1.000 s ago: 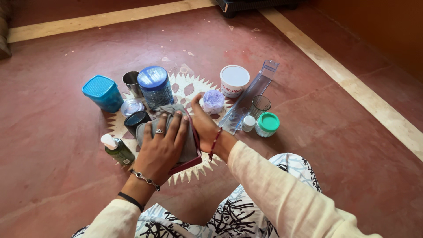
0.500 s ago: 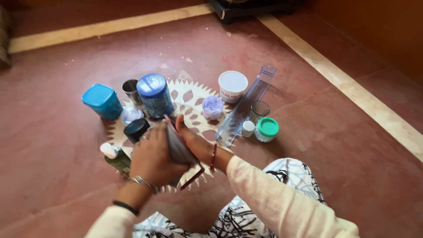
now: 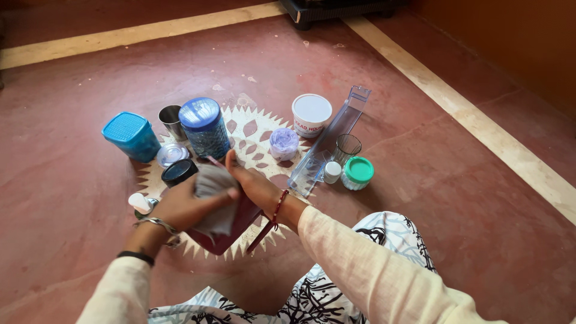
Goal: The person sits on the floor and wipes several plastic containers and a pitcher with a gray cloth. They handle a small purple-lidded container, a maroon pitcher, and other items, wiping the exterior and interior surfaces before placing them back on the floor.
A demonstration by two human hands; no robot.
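Observation:
My right hand (image 3: 255,186) grips a flat maroon container (image 3: 231,231) and holds it tilted on edge above the floor. My left hand (image 3: 180,207) presses a grey cloth (image 3: 215,201) against the container's upward face. A red thread bracelet circles my right wrist, a metal bangle and a black band my left. Both hands are over a white star-shaped floor pattern (image 3: 255,135).
Around the pattern stand a blue square box (image 3: 129,135), a steel cup (image 3: 171,120), a blue-lidded jar (image 3: 204,126), a black cup (image 3: 179,171), a green bottle with a white cap (image 3: 139,203), a small lilac jar (image 3: 283,143), a white tub (image 3: 311,114), a clear plastic tray (image 3: 327,144), a glass (image 3: 348,147) and a green-lidded jar (image 3: 358,173).
The maroon container lay flat under my left hand a second ago; it has been lifted and tilted on edge, and my left hand with the cloth has shifted onto its raised face.

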